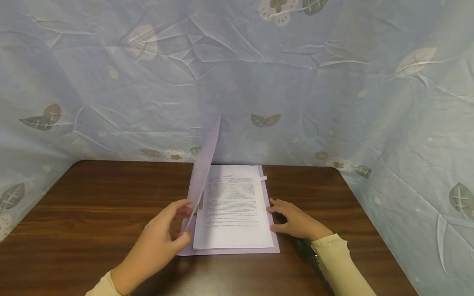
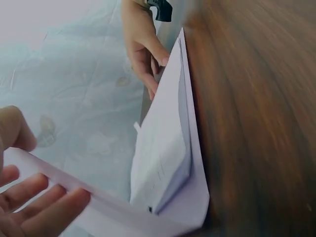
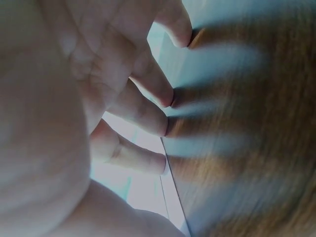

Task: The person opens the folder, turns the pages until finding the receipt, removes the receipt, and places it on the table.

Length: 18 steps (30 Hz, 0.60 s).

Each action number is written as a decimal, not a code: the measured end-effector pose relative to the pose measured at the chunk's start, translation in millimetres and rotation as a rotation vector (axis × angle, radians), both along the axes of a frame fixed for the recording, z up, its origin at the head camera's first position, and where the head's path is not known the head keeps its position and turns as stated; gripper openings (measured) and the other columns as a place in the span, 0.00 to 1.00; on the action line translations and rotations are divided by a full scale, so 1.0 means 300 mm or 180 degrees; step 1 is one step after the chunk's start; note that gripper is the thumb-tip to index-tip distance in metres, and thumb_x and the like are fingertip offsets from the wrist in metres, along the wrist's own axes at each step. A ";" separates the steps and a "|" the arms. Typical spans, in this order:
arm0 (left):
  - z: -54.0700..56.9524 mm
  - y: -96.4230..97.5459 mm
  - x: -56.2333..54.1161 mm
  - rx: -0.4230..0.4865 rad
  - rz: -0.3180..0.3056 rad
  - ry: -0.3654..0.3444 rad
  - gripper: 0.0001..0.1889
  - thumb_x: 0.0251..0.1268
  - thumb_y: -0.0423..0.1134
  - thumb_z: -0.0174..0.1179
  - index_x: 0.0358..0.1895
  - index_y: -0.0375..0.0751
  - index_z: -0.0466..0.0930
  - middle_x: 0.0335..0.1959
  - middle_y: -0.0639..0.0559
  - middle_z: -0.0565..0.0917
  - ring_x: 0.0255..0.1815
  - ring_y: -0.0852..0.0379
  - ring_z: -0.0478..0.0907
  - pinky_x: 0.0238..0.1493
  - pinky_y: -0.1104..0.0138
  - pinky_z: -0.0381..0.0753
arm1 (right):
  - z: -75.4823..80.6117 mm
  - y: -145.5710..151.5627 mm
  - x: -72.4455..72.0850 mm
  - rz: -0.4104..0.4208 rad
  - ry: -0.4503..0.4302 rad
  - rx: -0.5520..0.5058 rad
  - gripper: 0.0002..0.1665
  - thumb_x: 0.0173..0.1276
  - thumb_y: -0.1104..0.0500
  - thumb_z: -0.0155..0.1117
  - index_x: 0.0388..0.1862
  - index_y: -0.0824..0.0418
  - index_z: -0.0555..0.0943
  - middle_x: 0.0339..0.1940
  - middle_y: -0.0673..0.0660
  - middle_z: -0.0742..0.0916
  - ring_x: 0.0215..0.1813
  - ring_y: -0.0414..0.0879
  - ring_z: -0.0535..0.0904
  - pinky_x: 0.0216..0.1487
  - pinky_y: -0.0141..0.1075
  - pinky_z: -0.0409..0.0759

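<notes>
A light purple folder (image 1: 237,251) lies on the brown wooden desk (image 1: 111,197), near the middle, in front of the person. Its cover (image 1: 204,164) stands up along the left side, leaning a little, so the inside can be seen. A stack of white papers (image 1: 233,237) lies flat in the folder, with lines of small black print on the top sheet, too tiny to read. The cover makes a soft gray shadow on the left part of that sheet. The left hand (image 1: 163,230) holds the edge of the cover near its bottom end, with the thumb on one side and the other fingers spread out along the other side. The right hand (image 1: 292,218) is at the right edge of the folder and is not gripping anything. Its fingers are apart and a bit bent, with their tips down on the desk just beside the folder, and its thumb is by the edge of the papers. A small white tab (image 1: 263,178) sticks out from the folder's right side, up near the top. Something black (image 1: 305,248) is at the right wrist, by the pale yellow sleeve (image 1: 340,263). Behind the desk hangs a blue-gray cloth (image 1: 222,90), full of wrinkles, with pictures of leaves and flowers on it.
</notes>
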<state>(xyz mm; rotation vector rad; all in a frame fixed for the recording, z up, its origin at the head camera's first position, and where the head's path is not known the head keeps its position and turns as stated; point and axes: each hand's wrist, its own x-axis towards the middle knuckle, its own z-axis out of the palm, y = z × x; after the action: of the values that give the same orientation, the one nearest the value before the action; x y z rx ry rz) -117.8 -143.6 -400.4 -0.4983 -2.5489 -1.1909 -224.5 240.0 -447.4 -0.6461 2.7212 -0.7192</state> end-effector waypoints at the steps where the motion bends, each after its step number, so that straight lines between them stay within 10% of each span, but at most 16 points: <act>1: -0.001 -0.010 0.002 0.0061 0.0028 -0.0005 0.39 0.54 0.25 0.67 0.72 0.51 0.70 0.54 0.55 0.84 0.54 0.56 0.82 0.35 0.68 0.85 | 0.000 0.000 0.000 0.0000 -0.0003 -0.0002 0.37 0.65 0.51 0.76 0.70 0.63 0.78 0.82 0.61 0.67 0.82 0.65 0.57 0.77 0.66 0.56; 10: -0.025 -0.146 0.028 -0.0098 0.0229 0.0320 0.58 0.56 0.26 0.74 0.85 0.56 0.46 0.55 0.46 0.82 0.42 0.62 0.82 0.37 0.75 0.84 | -0.006 -0.001 -0.005 -0.0021 -0.0041 0.0035 0.39 0.66 0.49 0.76 0.72 0.62 0.77 0.82 0.60 0.66 0.83 0.63 0.56 0.78 0.65 0.53; 14: -0.024 -0.220 0.024 -0.0450 0.0293 0.0894 0.52 0.64 0.50 0.73 0.82 0.38 0.49 0.62 0.39 0.74 0.59 0.49 0.76 0.67 0.79 0.67 | -0.007 -0.001 -0.005 -0.0026 -0.0038 0.0057 0.39 0.65 0.49 0.76 0.72 0.61 0.77 0.82 0.60 0.66 0.83 0.63 0.56 0.78 0.65 0.53; 18: -0.021 -0.252 0.023 -0.0660 0.0599 0.1823 0.57 0.67 0.73 0.55 0.83 0.35 0.42 0.79 0.33 0.54 0.78 0.34 0.54 0.82 0.59 0.48 | -0.008 -0.002 0.000 0.0002 0.0019 0.0063 0.39 0.65 0.49 0.76 0.71 0.62 0.77 0.82 0.61 0.67 0.83 0.64 0.56 0.78 0.65 0.54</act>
<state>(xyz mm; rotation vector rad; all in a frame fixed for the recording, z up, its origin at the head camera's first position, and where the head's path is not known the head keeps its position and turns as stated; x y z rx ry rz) -111.1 -219.2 -406.8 -0.5374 -2.1635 -0.6064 -224.6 239.5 -449.9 -0.6455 2.7300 -0.6902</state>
